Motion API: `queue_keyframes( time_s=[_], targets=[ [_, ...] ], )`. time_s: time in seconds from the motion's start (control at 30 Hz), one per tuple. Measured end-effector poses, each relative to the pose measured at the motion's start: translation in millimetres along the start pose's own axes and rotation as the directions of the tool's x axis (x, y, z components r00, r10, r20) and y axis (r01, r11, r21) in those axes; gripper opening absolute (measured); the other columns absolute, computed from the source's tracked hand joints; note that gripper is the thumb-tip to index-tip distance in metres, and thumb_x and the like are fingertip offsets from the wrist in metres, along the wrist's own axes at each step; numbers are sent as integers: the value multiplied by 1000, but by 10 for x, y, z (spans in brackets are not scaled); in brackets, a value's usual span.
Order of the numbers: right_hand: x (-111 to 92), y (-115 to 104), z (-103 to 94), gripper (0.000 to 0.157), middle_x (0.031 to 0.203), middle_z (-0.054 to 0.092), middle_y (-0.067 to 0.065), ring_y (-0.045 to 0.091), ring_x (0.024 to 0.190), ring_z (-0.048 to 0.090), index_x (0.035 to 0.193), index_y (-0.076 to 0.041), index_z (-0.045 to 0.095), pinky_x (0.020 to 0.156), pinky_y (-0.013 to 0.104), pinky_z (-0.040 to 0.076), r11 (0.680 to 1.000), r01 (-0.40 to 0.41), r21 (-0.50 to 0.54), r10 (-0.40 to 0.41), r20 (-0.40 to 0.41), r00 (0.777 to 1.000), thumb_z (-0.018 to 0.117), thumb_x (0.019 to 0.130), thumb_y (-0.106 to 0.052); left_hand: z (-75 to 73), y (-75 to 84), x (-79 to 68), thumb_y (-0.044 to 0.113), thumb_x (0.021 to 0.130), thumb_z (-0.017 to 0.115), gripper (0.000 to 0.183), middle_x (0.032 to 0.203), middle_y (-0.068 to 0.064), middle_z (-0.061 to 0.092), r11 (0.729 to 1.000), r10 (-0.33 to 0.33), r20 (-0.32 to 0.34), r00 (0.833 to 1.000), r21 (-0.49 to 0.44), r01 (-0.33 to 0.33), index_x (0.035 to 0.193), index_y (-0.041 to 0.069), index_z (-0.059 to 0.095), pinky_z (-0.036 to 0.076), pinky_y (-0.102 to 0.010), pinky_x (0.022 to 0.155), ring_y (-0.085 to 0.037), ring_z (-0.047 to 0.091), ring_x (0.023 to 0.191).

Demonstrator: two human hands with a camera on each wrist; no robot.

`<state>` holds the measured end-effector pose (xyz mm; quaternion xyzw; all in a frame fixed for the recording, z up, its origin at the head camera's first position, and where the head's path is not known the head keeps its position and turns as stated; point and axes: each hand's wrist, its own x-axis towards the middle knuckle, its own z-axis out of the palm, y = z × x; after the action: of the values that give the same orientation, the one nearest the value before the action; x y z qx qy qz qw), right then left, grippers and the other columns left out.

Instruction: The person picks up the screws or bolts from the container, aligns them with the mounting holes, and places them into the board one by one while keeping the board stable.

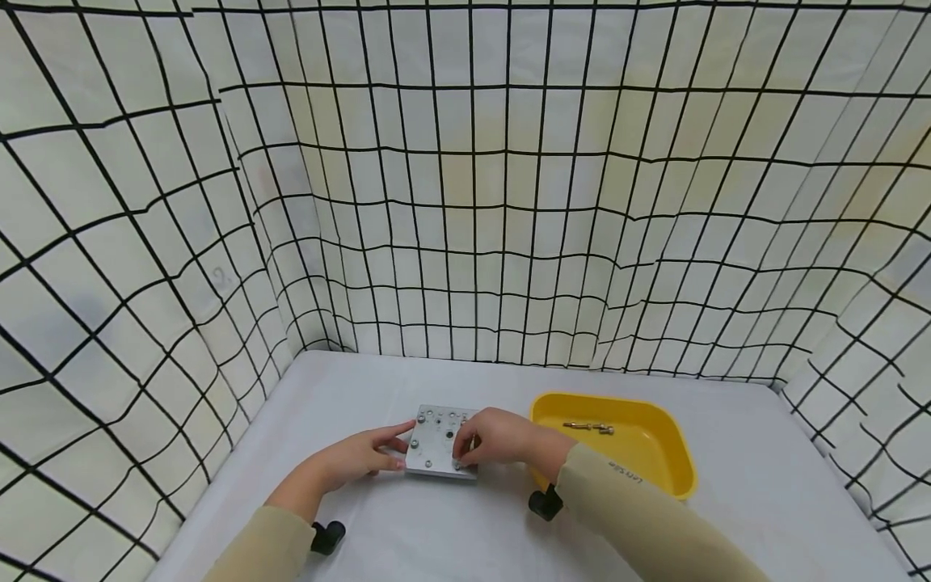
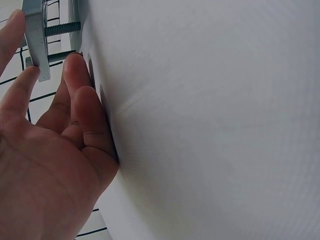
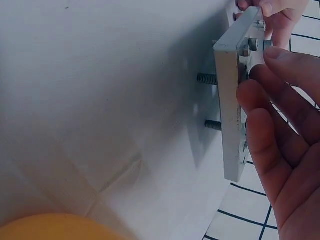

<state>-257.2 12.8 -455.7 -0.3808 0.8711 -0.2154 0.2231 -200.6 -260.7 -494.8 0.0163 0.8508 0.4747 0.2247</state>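
Observation:
A flat silver metal plate (image 1: 435, 443) with several bolts set in its holes lies in front of me. Below it, threaded bolt shanks (image 3: 207, 78) stick out in the right wrist view and hold it off the white surface. My left hand (image 1: 355, 462) grips the plate's left edge, fingertips spread along it; in the left wrist view its other fingers (image 2: 92, 112) curl beneath. Over the near right part of the plate, my right hand (image 1: 502, 440) pinches a bolt (image 3: 268, 44) by its head. From the head, these fingers cover part of the plate.
To the right, a yellow tray (image 1: 669, 440) holds a few loose bolts (image 1: 587, 426); my right forearm passes over its near side. White walls with a black grid (image 1: 494, 226) enclose the white table (image 1: 436, 537) at the back and sides.

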Motion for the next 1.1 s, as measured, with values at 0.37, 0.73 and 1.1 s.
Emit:
queue_keyframes(
  time_s=[0.37, 0.73, 1.1],
  targets=[
    [-110, 70, -314, 11, 85, 67, -15, 7, 76, 63, 101, -22, 77, 70, 25, 51, 995, 3, 102, 3, -58, 998, 74, 91, -22, -19, 0, 1, 27, 84, 79, 76, 131, -5, 59, 1000, 6, -9, 1000, -10, -6, 151, 30, 44, 45, -44, 90, -24, 50, 116],
    [-607, 604, -760, 9, 92, 69, -9, 17, 86, 64, 101, -28, 74, 76, 33, 52, 984, -95, 153, 118, -151, 981, 72, 93, -27, 0, -19, 10, 28, 83, 80, 77, 131, -6, 59, 1000, 11, -9, 1000, -23, -11, 151, 29, 44, 45, -41, 87, -23, 50, 114],
    [-1167, 1247, -821, 18, 96, 71, 2, 23, 85, 63, 108, -11, 73, 76, 34, 52, 962, -212, 173, 245, -195, 950, 70, 94, -21, 25, 1, -3, 28, 84, 79, 76, 130, -6, 59, 1000, 24, -8, 1000, -9, -24, 151, 28, 43, 45, -38, 84, -22, 51, 110]
  ],
)
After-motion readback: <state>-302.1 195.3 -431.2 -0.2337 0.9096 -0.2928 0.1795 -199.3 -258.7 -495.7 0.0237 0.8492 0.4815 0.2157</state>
